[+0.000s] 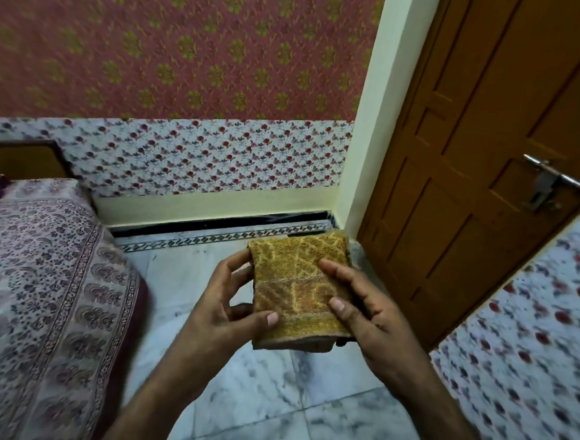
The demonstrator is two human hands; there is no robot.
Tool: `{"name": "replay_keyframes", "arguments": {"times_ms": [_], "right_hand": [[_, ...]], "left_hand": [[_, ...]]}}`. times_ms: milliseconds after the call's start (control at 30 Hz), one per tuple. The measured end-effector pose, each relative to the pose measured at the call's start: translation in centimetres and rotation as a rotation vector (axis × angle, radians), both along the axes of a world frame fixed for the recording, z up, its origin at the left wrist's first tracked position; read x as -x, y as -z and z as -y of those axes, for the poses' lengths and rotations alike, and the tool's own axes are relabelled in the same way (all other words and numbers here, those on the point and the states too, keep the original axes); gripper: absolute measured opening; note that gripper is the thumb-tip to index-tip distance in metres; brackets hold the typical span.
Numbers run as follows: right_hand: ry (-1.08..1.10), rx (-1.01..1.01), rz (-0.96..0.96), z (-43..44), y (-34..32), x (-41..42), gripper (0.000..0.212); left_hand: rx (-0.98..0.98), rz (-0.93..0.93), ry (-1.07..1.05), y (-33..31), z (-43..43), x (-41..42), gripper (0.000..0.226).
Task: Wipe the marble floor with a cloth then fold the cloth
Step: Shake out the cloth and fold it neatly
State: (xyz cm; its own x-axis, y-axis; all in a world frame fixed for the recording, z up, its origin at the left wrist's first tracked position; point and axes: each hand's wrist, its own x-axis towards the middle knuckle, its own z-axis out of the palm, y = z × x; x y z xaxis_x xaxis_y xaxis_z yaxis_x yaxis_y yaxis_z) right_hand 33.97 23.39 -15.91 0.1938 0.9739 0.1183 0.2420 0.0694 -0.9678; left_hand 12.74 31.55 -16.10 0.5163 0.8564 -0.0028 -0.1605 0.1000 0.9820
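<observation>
2 hands, left hand (222, 309) and right hand (374, 323), around folded cloth (295, 289).

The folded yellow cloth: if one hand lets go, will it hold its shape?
Probably not: the cloth looks like soft towelling, its far edge curving over, so the layers would likely flop open without both the left hand and right hand. It looks light, and its rough weave should resist slipping.

On my left stands a bed (38, 271) under a purple-printed cover. Ahead, red wallpaper (174, 40) with gold flowers (a white floral band (217, 159) runs below it) meets a cream pillar (370, 129). Just beside that is a brown wooden door (476, 130) with a metal handle (556, 176).
</observation>
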Motion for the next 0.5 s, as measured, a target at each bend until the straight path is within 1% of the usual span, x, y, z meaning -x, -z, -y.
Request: {"name": "replay_keyframes", "arguments": {"times_ms": [67,167,267,500], "right_hand": [[0.0,-0.02,0.033,2.4,-0.2,2.5,0.051],[-0.026,-0.007,0.037,6.5,0.0,6.0,0.052],[-0.057,0.004,0.08,10.5,-0.4,8.6,0.054],[-0.039,0.0,0.093,17.6,-1.5,10.9,0.06]], "left_hand": [[0.003,0.026,-0.039,0.0,2.5,2.4,0.078],[-0.038,0.008,0.035,0.5,6.2,6.3,0.085],[0.004,0.048,0.089,0.1,10.1,9.1,0.075],[0.011,0.121,0.189,0.2,16.2,11.5,0.087]]}}
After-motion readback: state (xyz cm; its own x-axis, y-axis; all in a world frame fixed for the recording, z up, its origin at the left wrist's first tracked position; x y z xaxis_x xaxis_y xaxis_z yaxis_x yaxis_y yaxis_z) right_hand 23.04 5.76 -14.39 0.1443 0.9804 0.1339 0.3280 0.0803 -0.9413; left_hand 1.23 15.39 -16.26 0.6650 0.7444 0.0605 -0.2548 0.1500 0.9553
